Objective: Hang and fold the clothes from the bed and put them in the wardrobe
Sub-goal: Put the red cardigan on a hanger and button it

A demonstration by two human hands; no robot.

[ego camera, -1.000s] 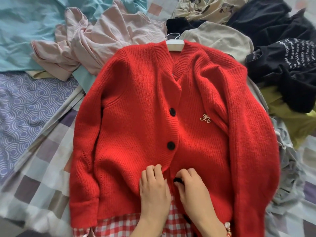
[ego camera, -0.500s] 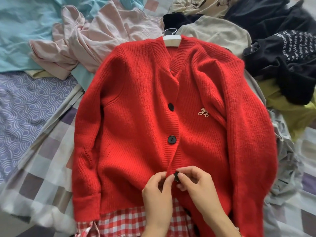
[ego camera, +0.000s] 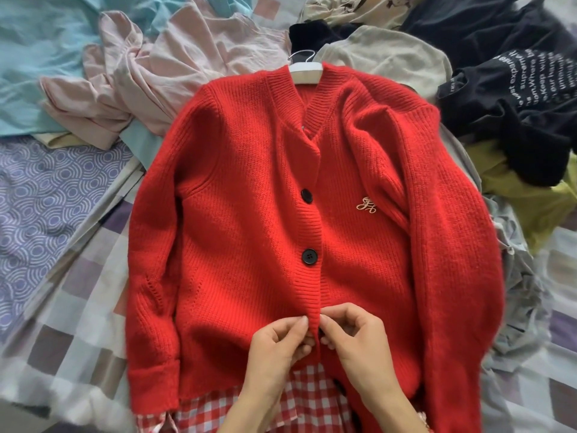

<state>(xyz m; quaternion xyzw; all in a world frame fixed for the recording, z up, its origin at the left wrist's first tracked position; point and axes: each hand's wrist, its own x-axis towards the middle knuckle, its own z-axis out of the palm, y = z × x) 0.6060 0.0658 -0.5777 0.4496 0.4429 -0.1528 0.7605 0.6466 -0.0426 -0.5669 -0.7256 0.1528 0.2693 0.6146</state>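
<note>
A red knitted cardigan lies flat on the bed, mounted on a white hanger whose hook shows above the collar. Two black buttons down its front are fastened. A red-and-white checked garment peeks out under its hem. My left hand pinches the left front band near the hem. My right hand pinches the right edge at the same spot, fingertips almost meeting the left hand's. The third button is hidden between my fingers.
Around the cardigan lie a pink garment, a light blue one, a beige one, black clothes with white lettering, a yellow-green piece and grey fabric. The checked bed cover shows at left.
Both hands rose slightly along the front band and now pinch it together. The third black button, visible half a second ago, is now covered by the fabric and fingers.
</note>
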